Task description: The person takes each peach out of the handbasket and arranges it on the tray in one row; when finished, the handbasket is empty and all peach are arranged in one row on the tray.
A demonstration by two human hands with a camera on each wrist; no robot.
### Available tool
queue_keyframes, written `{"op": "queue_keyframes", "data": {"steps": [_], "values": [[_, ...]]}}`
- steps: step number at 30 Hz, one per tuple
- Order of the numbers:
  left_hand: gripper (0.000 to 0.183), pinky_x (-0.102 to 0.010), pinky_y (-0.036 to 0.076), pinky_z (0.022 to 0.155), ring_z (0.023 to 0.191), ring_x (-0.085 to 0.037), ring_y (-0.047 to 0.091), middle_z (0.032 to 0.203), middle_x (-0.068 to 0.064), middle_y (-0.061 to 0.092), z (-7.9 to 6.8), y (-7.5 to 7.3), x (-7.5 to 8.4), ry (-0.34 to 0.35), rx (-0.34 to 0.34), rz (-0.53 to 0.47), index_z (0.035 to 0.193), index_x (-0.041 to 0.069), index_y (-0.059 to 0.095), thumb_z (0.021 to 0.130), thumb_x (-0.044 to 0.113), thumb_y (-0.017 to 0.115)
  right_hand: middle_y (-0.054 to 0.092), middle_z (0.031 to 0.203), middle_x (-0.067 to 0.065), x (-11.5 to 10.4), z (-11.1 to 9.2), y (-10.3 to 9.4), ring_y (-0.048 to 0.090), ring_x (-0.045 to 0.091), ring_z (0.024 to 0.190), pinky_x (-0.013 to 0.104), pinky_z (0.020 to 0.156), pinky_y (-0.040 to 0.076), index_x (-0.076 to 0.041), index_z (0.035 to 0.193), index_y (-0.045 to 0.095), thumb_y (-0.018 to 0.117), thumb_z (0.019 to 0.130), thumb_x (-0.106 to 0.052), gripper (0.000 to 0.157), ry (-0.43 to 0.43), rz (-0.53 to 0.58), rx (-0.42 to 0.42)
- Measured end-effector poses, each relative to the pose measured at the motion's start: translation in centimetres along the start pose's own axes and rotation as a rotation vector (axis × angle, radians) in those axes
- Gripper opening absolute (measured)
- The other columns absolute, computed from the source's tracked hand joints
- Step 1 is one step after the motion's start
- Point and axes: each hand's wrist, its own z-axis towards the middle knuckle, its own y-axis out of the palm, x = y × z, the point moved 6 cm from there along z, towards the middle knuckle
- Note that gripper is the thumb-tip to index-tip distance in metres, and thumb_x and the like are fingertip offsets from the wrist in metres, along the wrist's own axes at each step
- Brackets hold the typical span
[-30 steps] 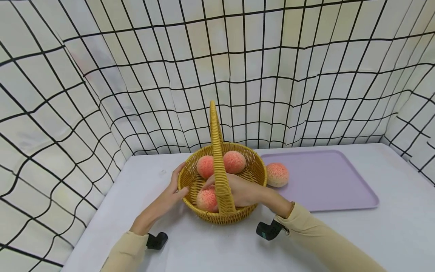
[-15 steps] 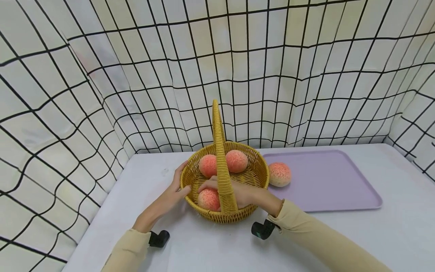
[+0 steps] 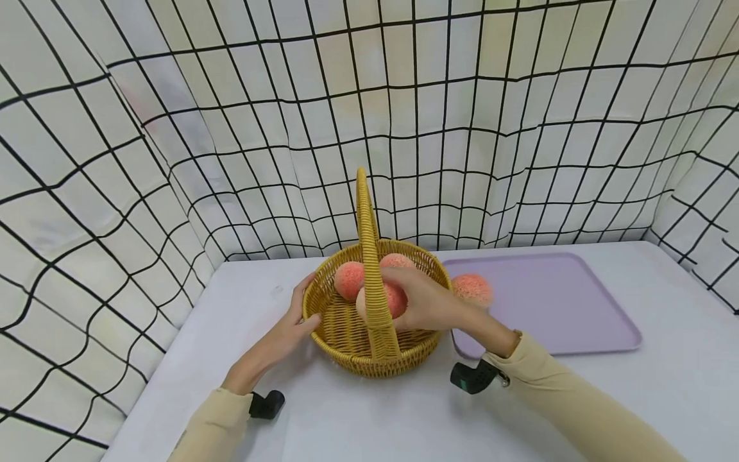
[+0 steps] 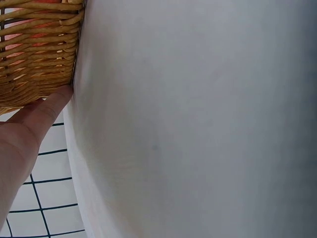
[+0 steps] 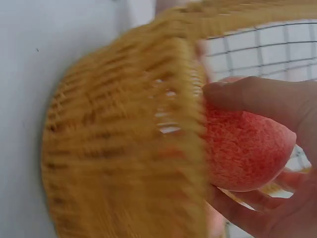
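Note:
A yellow wicker basket (image 3: 340, 327) with a tall arched handle stands on the table. My left hand (image 3: 288, 330) holds its left side, thumb at the rim; in the left wrist view, fingers (image 4: 47, 111) touch the outside near its base. My right hand (image 3: 430, 298) grips a pink peach (image 5: 247, 148) between thumb and fingers, inside the basket and partly behind the handle. Another peach (image 3: 349, 281) lies at the back of the basket, with a further peach (image 3: 397, 260) beside it, partly covered by the right hand.
A pale purple tray (image 3: 554, 308) lies right of the basket. One peach (image 3: 471, 290) sits on its left end, close to the basket rim. White cloth walls (image 3: 427, 154) with a black grid enclose the table (image 3: 369, 417) at the back and sides.
My right hand has lifted the front peach off the basket floor and moved it right and back, behind the handle. The left hand still holds the basket's left side.

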Motion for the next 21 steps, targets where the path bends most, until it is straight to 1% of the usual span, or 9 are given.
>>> {"op": "queue_keyframes", "data": {"steps": [3, 5, 6, 8, 11, 14, 16, 18, 21], "values": [[0.084, -0.061, 0.012, 0.123, 0.157, -0.048, 0.006, 0.172, -0.025, -0.006, -0.1, -0.2, -0.1, 0.003, 0.001, 0.006, 0.166, 0.011, -0.007, 0.1, 0.01, 0.044, 0.058, 0.141, 0.004, -0.1, -1.6, -2.4, 0.054, 0.024, 0.128, 0.043, 0.099, 0.055, -0.012, 0.138, 0.063, 0.092, 0.076, -0.007, 0.069, 0.044, 0.03, 0.064], [0.084, -0.061, 0.012, 0.123, 0.157, -0.048, 0.006, 0.172, -0.024, -0.006, -0.2, -0.2, -0.2, -0.002, 0.001, 0.012, 0.166, 0.011, -0.007, 0.1, 0.011, 0.045, 0.058, 0.141, 0.005, 0.0, -2.8, -4.1, 0.055, 0.026, 0.126, 0.044, 0.095, 0.056, -0.013, 0.139, 0.062, 0.09, 0.075, -0.003, 0.07, 0.078, 0.061, 0.11], [0.083, -0.061, 0.012, 0.123, 0.157, -0.048, 0.006, 0.172, -0.024, -0.006, -0.2, -0.3, -0.3, -0.007, 0.003, 0.015, 0.166, 0.012, -0.006, 0.101, 0.011, 0.045, 0.059, 0.14, 0.004, 0.0, -3.5, -5.0, 0.056, 0.025, 0.123, 0.044, 0.093, 0.056, -0.014, 0.14, 0.062, 0.09, 0.075, -0.002, 0.071, 0.1, 0.073, 0.131], [0.083, -0.06, 0.012, 0.123, 0.157, -0.047, 0.006, 0.172, -0.023, -0.006, -0.3, -0.3, -0.4, -0.011, 0.006, 0.012, 0.166, 0.012, -0.006, 0.101, 0.011, 0.045, 0.059, 0.138, 0.004, 0.2, -4.9, -6.6, 0.058, 0.024, 0.12, 0.045, 0.092, 0.056, -0.014, 0.141, 0.061, 0.09, 0.075, -0.002, 0.072, 0.128, 0.061, 0.173], [0.083, -0.06, 0.013, 0.123, 0.157, -0.048, 0.007, 0.173, -0.023, -0.006, -0.3, -0.3, -0.5, -0.01, 0.005, 0.011, 0.166, 0.012, -0.007, 0.101, 0.012, 0.044, 0.06, 0.139, 0.003, 0.7, -7.1, -9.0, 0.057, 0.019, 0.121, 0.044, 0.093, 0.056, -0.013, 0.142, 0.06, 0.09, 0.076, -0.001, 0.073, 0.158, 0.037, 0.219], [0.082, -0.059, 0.014, 0.122, 0.157, -0.048, 0.007, 0.173, -0.022, -0.006, -0.2, -0.2, -0.6, -0.003, 0.004, 0.007, 0.166, 0.012, -0.007, 0.102, 0.01, 0.044, 0.059, 0.14, 0.004, 1.4, -9.2, -10.9, 0.057, 0.013, 0.122, 0.036, 0.096, 0.055, -0.011, 0.143, 0.058, 0.09, 0.076, -0.001, 0.075, 0.185, 0.002, 0.253], [0.082, -0.059, 0.014, 0.122, 0.157, -0.048, 0.007, 0.173, -0.023, -0.006, -0.2, -0.2, -0.5, 0.004, 0.001, 0.006, 0.166, 0.012, -0.007, 0.102, 0.01, 0.043, 0.058, 0.142, 0.003, 2.0, -10.7, -12.1, 0.057, 0.008, 0.121, 0.026, 0.097, 0.053, -0.012, 0.144, 0.058, 0.091, 0.077, -0.003, 0.076, 0.22, -0.03, 0.278], [0.082, -0.059, 0.014, 0.122, 0.157, -0.048, 0.007, 0.173, -0.022, -0.007, -0.1, -0.1, -0.5, 0.007, -0.003, 0.006, 0.167, 0.012, -0.007, 0.102, 0.01, 0.043, 0.057, 0.143, 0.004, 2.9, -12.0, -12.9, 0.056, 0.004, 0.121, 0.018, 0.096, 0.051, -0.013, 0.146, 0.056, 0.092, 0.078, -0.007, 0.077, 0.259, -0.038, 0.295], [0.082, -0.059, 0.014, 0.122, 0.157, -0.048, 0.007, 0.173, -0.022, -0.007, 0.0, -0.1, -0.4, 0.009, -0.006, 0.006, 0.167, 0.012, -0.007, 0.102, 0.01, 0.043, 0.055, 0.147, 0.006, 4.7, -13.6, -13.6, 0.056, 0.004, 0.12, 0.014, 0.093, 0.05, -0.014, 0.147, 0.055, 0.092, 0.079, -0.01, 0.078, 0.327, -0.037, 0.314]]}}
